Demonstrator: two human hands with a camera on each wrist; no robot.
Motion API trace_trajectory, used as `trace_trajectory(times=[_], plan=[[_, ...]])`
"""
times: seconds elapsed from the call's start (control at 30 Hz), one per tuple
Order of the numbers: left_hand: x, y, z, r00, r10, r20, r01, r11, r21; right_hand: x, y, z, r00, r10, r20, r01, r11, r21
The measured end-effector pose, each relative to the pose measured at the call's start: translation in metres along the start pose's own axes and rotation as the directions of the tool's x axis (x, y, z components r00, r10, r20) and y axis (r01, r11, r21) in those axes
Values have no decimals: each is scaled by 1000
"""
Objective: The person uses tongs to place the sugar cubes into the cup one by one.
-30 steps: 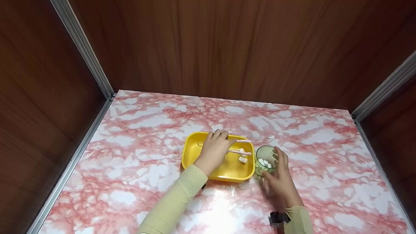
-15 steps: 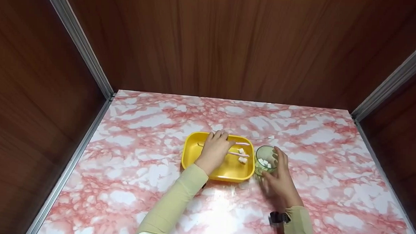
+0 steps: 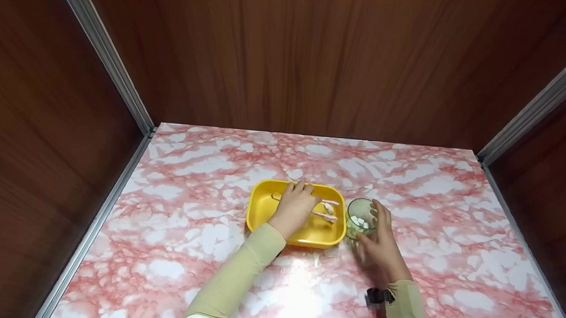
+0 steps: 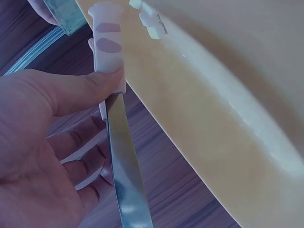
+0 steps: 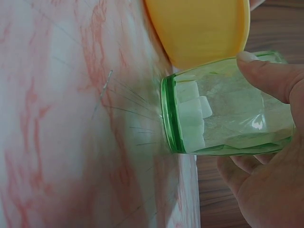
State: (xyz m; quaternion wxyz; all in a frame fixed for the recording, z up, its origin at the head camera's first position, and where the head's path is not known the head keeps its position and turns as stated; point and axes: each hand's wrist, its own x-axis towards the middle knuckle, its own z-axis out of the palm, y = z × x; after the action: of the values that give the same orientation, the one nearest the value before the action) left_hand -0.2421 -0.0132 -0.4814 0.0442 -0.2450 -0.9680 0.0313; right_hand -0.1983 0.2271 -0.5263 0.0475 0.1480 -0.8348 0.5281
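In the head view my left hand (image 3: 294, 209) grips metal tongs with pale pink tips (image 3: 325, 216) over a yellow plastic container (image 3: 261, 217). The tips are spread around white cubes (image 3: 329, 208) at the container's right end; whether they touch them I cannot tell. The left wrist view shows thumb and fingers pressing the tongs (image 4: 108, 42) from both sides, with several white cubes (image 4: 154, 27) nearby in the container. My right hand (image 3: 383, 242) holds a green-tinted glass (image 5: 232, 104) standing upright right beside the container. White cubes (image 5: 190, 116) lie on the glass's bottom.
A red-and-white marbled tabletop (image 3: 192, 193) lies under everything. Dark wood panels (image 3: 286, 60) enclose the back and sides, with metal rails (image 3: 112, 59) at the corners. A black strap (image 3: 379, 295) is around the right wrist.
My left hand has moved slightly right and toward me. The tongs' tips have come lower and closer together around the cubes. The right hand and glass stay in place.
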Motion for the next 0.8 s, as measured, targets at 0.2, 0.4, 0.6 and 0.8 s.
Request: trace_trajectory(times=[0.2, 0.4, 0.6, 0.8], plan=[[1, 3, 1, 1000, 6, 17, -7, 999, 50, 3, 26, 0, 999, 46, 3, -46, 997, -56], [3, 4, 4, 1000, -2, -9, 3, 998, 61, 3, 30, 0, 998, 63, 2, -63, 997, -44], [3, 5, 7, 999, -7, -36, 8, 999, 50, 3, 29, 0, 998, 59, 3, -59, 998, -35], [3, 5, 9, 1000, -14, -23, 15, 999, 46, 3, 28, 1, 998, 62, -3, -62, 997, -36]])
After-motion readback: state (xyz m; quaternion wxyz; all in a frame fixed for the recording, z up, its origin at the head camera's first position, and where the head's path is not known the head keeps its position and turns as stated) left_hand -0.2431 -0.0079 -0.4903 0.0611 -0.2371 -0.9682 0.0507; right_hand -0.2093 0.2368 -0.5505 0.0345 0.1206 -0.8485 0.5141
